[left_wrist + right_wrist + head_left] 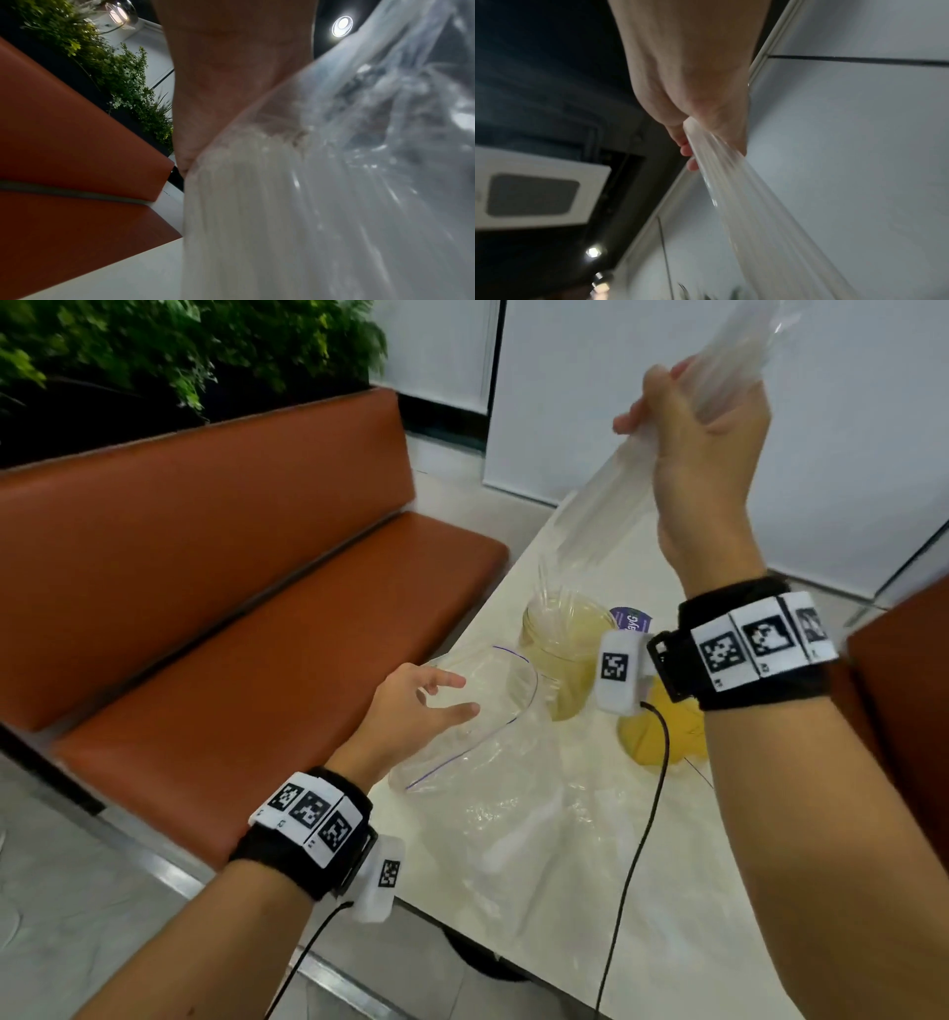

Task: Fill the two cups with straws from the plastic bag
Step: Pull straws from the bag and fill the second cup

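The head view is evenly and brightly lit with soft, faint shadows, though its edges bow from the wide lens and the raised right hand (703, 439) and plastic bag (590, 526) are smeared by motion blur. The left wrist view is dimmer, with a round ceiling light (342, 26) glaring at the top and the near plastic out of focus. The right wrist view is soft and streaked throughout, its dark ceiling set against a pale wall (859, 132).

You see the clear plastic bag (477, 752) lying crumpled, mouth open, beside two cups (567, 649); clear straws (729, 377) are raised overhead.
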`<action>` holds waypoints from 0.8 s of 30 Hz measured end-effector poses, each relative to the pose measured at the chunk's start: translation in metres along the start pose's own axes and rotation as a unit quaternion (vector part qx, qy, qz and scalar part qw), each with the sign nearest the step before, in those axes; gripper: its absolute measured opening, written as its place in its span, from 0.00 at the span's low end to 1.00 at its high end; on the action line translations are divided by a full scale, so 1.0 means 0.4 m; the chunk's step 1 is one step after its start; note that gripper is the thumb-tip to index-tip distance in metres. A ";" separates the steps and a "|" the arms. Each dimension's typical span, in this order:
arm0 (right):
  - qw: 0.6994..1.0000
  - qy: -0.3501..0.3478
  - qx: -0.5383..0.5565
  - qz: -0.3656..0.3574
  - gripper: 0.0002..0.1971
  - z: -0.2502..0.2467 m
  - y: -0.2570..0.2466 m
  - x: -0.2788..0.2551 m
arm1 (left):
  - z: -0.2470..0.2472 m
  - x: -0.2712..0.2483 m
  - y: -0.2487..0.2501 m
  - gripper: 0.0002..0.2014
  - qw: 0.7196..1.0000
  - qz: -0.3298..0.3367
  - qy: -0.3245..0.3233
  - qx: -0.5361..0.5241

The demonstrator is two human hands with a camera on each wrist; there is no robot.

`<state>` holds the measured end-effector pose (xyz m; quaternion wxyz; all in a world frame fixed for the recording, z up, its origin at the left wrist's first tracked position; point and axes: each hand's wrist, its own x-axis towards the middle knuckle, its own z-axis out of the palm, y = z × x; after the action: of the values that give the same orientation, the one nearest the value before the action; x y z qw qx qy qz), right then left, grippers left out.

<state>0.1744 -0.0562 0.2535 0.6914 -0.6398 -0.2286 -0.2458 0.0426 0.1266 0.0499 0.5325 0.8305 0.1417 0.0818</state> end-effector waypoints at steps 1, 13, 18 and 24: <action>1.000 0.011 -0.022 0.009 0.08 0.002 0.047 0.006 | -0.002 0.001 0.001 0.16 1.000 0.002 -0.003 -0.002; 0.922 -0.014 -0.262 0.285 0.27 -0.026 0.487 -0.079 | -0.005 0.015 0.018 0.10 0.999 0.024 -0.026 0.000; 0.905 -0.057 -0.257 0.336 0.36 -0.047 0.475 -0.075 | -0.009 0.019 0.027 0.10 0.999 0.025 -0.036 -0.005; 0.961 -0.033 -0.249 0.118 0.41 -0.061 0.485 -0.063 | -0.008 0.017 0.046 0.12 0.997 0.038 -0.051 -0.034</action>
<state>0.2775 -0.0678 0.0859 0.5266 -0.8217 -0.1058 -0.1907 0.0509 0.1245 0.0679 0.5636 0.8196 0.0798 0.0648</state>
